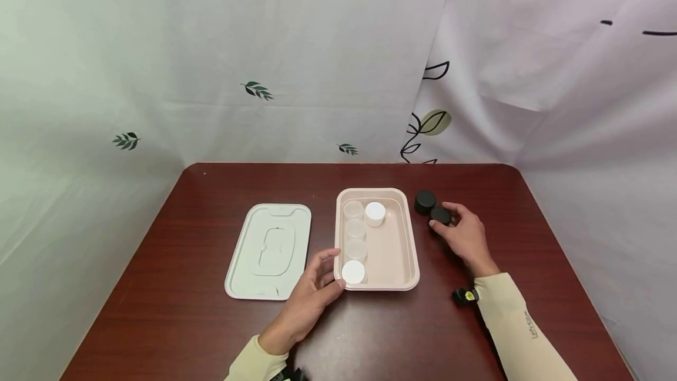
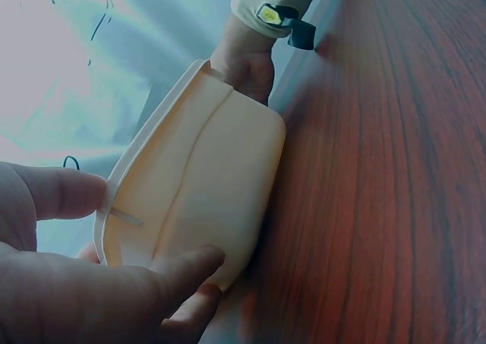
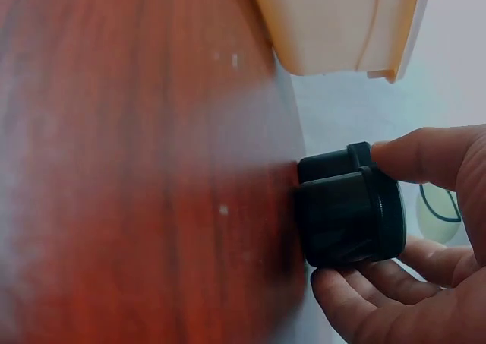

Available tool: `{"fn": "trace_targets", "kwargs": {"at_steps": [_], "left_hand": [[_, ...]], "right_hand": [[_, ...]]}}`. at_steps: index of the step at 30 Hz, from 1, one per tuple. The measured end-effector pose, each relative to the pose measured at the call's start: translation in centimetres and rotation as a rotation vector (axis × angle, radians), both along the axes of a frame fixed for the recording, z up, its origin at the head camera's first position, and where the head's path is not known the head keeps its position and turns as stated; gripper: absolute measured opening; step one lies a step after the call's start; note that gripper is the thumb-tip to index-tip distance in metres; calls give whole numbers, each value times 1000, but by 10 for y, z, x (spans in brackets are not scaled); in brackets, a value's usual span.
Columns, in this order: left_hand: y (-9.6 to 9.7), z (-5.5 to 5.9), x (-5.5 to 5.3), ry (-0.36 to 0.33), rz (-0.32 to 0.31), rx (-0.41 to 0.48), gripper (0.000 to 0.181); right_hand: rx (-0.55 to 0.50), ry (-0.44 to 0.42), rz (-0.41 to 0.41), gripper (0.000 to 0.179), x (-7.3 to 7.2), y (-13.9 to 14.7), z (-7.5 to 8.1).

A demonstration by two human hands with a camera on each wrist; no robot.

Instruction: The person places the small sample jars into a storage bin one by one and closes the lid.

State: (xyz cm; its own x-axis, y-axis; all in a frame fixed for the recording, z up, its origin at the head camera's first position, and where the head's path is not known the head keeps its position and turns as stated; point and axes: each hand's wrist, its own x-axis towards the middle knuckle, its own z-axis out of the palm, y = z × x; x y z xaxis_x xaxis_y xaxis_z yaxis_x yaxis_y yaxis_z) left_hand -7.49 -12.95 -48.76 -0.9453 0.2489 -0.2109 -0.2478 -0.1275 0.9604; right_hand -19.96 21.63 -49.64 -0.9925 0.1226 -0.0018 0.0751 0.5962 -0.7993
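My left hand holds the near left corner of a beige plastic container, fingers against its outer wall. In the left wrist view, the hand's fingertips touch the rim and the side wall. My right hand pinches a small round black jar between thumb and fingers; the jar appears to stand on the table. A second black jar stands just behind it. Inside the container, a white-lidded jar and several translucent jars line the left side. Another white-lidded jar stands at the back.
A white rectangular lid with a moulded handle outline lies flat left of the container. All stands on a dark red wooden table. Pale printed cloth hangs behind the table and along its sides.
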Motion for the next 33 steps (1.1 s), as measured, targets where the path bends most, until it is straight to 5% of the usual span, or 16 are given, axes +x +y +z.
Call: {"fn": "trace_targets", "kwargs": {"at_steps": [20,33], "left_hand": [[-1,1,0,5,-2,-9,63],[-1,2,0,5,-8,-5,63]], "right_hand": [[23,153,82,59,2,-19,54],[-18,214,208,60,9,-56,70]]}}
